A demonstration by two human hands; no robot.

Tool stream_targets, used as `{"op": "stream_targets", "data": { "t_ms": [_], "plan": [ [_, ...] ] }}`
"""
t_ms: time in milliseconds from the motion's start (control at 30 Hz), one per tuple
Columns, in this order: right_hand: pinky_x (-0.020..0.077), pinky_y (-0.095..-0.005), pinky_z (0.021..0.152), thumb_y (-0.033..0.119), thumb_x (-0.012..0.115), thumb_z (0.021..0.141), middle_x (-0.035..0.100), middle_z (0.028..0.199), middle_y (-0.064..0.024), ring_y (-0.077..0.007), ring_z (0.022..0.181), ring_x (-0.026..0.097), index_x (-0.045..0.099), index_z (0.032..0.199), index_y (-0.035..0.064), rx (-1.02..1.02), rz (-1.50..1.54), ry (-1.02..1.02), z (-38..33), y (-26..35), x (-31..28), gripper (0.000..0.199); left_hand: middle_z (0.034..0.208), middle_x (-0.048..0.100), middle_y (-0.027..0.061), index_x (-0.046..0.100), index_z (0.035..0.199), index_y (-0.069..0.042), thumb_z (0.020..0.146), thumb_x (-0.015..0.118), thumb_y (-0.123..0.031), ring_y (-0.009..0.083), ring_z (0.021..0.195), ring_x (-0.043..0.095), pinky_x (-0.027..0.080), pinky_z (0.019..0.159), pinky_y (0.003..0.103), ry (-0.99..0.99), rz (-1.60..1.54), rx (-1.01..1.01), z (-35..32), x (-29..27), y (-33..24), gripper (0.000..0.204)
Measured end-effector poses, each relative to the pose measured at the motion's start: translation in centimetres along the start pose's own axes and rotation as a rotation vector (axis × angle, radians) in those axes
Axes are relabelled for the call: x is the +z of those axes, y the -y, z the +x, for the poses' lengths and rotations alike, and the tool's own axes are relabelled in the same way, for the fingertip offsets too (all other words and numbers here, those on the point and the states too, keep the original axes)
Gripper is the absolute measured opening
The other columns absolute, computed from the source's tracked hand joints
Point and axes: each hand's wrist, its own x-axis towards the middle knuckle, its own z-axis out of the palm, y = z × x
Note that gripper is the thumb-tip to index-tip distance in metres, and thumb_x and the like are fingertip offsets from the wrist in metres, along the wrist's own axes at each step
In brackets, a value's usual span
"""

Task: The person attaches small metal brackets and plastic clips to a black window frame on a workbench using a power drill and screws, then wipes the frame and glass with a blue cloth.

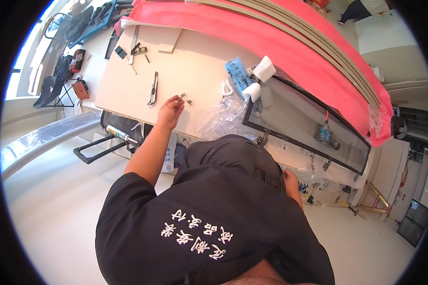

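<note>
My left hand (pixel 170 110) reaches out over a beige board tabletop (pixel 195 61), fingertips at a few small metal screws (pixel 186 99). My right hand (pixel 290 179) sits low at the right, mostly hidden behind my black shirt, near the table's front edge below a black-framed glass panel (pixel 299 111). The panel lies flat on the table with metal hinges (pixel 263 138) along its near edge. I cannot make out anything held in either hand.
A black utility knife (pixel 152 89) lies left of the screws. Crumpled clear plastic (pixel 221 118), a blue packet (pixel 237 75) and white foam corner pieces (pixel 264 68) sit by the panel. A small bottle (pixel 324 133) stands on the glass. A sealant gun (pixel 110 140) lies under the table. Pink sheeting (pixel 271 38) is behind.
</note>
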Motion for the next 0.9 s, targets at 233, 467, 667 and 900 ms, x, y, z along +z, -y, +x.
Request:
{"op": "stream_targets", "data": {
  "t_ms": [233,467,667,900],
  "plan": [
    [0.0549,-0.035,0.073,0.013,0.073,0.088,0.073,0.083,-0.0136,-0.0228,0.075,0.071,0.071,0.1,0.0028,-0.023,-0.098,0.0,-1.3,-1.9,-1.2,0.016,0.128,0.064,0.0137,0.053,0.133,-0.003,0.108,0.046,-0.041,0.0338,0.128,0.058,0.048,0.107,0.049,-0.102,-0.287,-0.051,4.0,-5.5,0.1,0.046],
    [0.0537,-0.0328,0.062,0.008,0.069,0.091,0.07,0.077,-0.0069,-0.0169,0.063,0.066,0.069,0.096,0.0015,0.126,0.265,0.031,-0.3,-4.4,-2.0,0.008,0.164,0.037,0.0098,0.036,0.155,-0.008,0.108,0.042,-0.047,0.0444,0.139,0.05,0.049,0.106,0.056,0.065,-0.254,-0.059,0.9,-4.6,-1.6,0.061],
    [0.0519,-0.0295,0.062,0.008,0.068,0.093,0.069,0.078,-0.0041,-0.0139,0.066,0.065,0.067,0.095,0.0011,0.208,0.25,0.094,-0.6,-4.9,-2.5,0.008,0.127,0.067,0.0056,0.061,0.131,-0.01,0.107,0.047,-0.041,0.0232,0.099,0.065,0.055,0.072,0.031,0.029,-0.345,0.083,3.8,-10.9,-3.7,0.042],
    [0.052,-0.0302,0.071,0.013,0.071,0.095,0.071,0.082,-0.0048,-0.0131,0.076,0.064,0.069,0.095,-0.0013,0.178,0.131,0.048,-4.0,-3.5,-1.3,0.015,0.094,0.069,0.0,0.071,0.119,-0.007,0.096,0.069,-0.019,0.0124,0.071,0.058,0.048,0.06,0.028,-0.232,0.507,0.228,4.0,-6.3,-7.0,0.026]
  ]
}}
